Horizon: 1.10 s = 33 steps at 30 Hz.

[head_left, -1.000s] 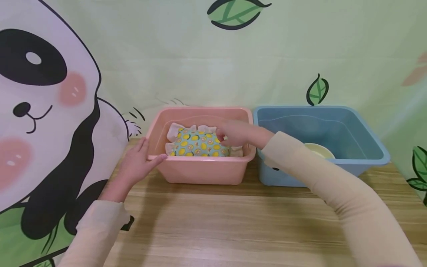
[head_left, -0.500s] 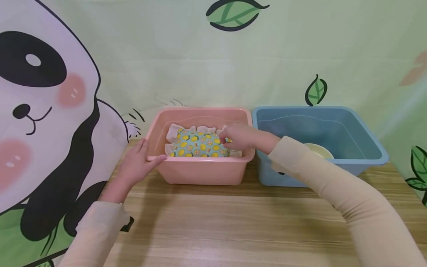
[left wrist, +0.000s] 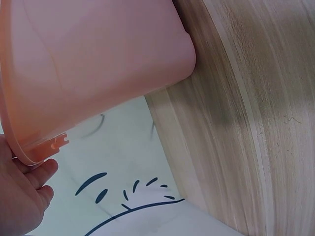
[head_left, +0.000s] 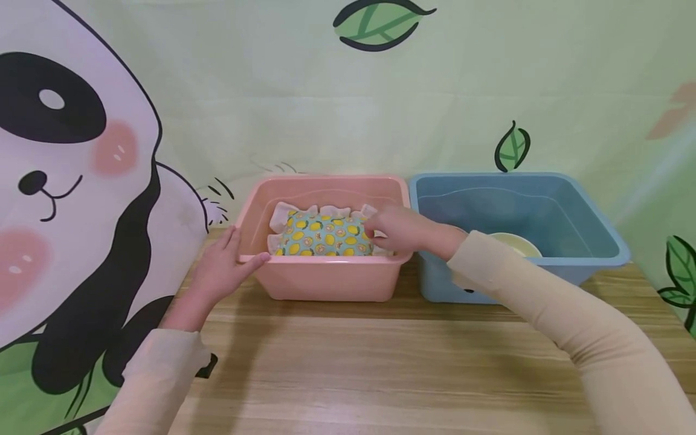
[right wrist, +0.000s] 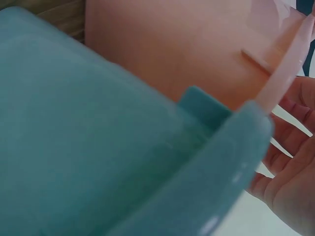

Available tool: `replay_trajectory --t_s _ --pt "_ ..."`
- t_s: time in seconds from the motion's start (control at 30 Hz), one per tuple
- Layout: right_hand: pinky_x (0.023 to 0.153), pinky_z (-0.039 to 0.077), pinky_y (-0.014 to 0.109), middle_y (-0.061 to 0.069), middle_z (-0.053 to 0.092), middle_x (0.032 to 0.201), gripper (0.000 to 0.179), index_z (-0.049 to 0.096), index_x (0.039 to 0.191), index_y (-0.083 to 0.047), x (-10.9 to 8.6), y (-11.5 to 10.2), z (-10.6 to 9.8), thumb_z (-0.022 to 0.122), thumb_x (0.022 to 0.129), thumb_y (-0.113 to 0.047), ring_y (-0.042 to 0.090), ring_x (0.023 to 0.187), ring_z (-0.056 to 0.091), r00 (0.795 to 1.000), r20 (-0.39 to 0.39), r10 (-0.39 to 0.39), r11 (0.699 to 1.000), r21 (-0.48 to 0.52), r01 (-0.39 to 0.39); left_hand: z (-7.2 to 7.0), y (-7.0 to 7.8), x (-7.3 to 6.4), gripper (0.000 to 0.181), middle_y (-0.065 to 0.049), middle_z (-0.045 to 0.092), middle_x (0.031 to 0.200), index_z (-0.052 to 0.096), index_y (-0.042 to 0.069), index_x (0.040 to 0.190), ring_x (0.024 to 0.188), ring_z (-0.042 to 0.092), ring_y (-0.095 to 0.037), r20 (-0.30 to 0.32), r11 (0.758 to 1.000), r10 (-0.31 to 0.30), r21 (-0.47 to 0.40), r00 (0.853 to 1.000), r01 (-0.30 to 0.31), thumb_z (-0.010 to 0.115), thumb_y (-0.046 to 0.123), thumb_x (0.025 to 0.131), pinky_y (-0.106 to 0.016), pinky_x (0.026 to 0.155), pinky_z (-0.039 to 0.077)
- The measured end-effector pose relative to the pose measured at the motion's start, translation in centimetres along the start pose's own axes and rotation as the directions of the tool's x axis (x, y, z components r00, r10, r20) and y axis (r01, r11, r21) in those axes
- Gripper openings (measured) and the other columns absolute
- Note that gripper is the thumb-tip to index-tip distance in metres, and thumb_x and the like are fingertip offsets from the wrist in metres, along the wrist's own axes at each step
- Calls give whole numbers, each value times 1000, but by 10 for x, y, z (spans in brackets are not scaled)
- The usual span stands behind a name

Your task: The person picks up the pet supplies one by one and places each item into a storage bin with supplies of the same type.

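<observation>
A pink plastic tub (head_left: 331, 281) stands on the wooden table. Inside it lies a small cushion (head_left: 326, 234), light blue with yellow lemons and a pale ruffled edge. My left hand (head_left: 217, 269) grips the tub's left front corner, thumb along the front rim; the left wrist view shows the fingers (left wrist: 43, 172) bent around that rim. My right hand (head_left: 399, 229) reaches over the tub's right side, fingers loosely bent at the cushion's right edge and covering part of the ruffle. In the right wrist view the right hand (right wrist: 295, 182) is behind both tubs' rims.
A blue tub (head_left: 522, 220) stands close beside the pink one, under my right forearm. A pale yellow round dish (head_left: 513, 243) lies in it, partly hidden by the sleeve. Behind hangs a printed cloth (head_left: 283, 90) with a panda and leaves. The wooden table (head_left: 359, 362) extends in front.
My right hand has shifted slightly right across the cushion, uncovering more of its right side and ruffle. The left hand keeps its place on the pink tub's rim.
</observation>
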State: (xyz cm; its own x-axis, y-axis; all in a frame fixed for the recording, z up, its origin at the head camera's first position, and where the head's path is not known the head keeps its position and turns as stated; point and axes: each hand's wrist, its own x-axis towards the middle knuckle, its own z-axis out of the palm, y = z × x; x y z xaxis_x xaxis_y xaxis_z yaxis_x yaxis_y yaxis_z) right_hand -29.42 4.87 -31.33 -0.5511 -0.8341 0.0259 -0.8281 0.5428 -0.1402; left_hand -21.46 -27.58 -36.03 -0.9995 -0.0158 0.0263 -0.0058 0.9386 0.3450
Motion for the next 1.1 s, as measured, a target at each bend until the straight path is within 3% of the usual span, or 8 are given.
replay_trajectory --t_s 0.37,0.67,0.9,1.1 --pt "68 45 31 3 62 75 6 64 77 -8 -11 6 8 58 80 -8 19 75 50 995 -101 -25 1000 -15 24 -2 2 0 101 -23 11 146 6 0 141 128 21 -45 8 1000 -9 -3 1000 9 39 71 76 -59 99 24" --pt "71 47 31 5 64 81 6 65 83 -7 -19 10 10 60 79 -9 17 72 52 994 -104 -24 999 -25 22 -1 2 1 102 -23 12 146 7 0 141 128 21 -45 5 1000 -5 7 1000 5 37 72 76 -59 99 24" --pt "65 43 29 2 58 73 2 62 78 -7 -26 16 11 60 78 -6 15 67 48 985 -162 -63 998 -28 59 0 2 0 98 -23 14 145 8 0 141 127 23 -45 -4 1000 -1 16 1000 1 40 68 78 -59 98 26" --pt "62 37 26 -1 51 67 8 59 75 -11 -35 20 7 55 79 -6 13 66 45 984 -177 -22 1000 17 26 -2 1 0 100 -24 12 145 8 -1 141 127 22 -46 5 1000 4 27 1000 -4 38 70 78 -59 98 25"
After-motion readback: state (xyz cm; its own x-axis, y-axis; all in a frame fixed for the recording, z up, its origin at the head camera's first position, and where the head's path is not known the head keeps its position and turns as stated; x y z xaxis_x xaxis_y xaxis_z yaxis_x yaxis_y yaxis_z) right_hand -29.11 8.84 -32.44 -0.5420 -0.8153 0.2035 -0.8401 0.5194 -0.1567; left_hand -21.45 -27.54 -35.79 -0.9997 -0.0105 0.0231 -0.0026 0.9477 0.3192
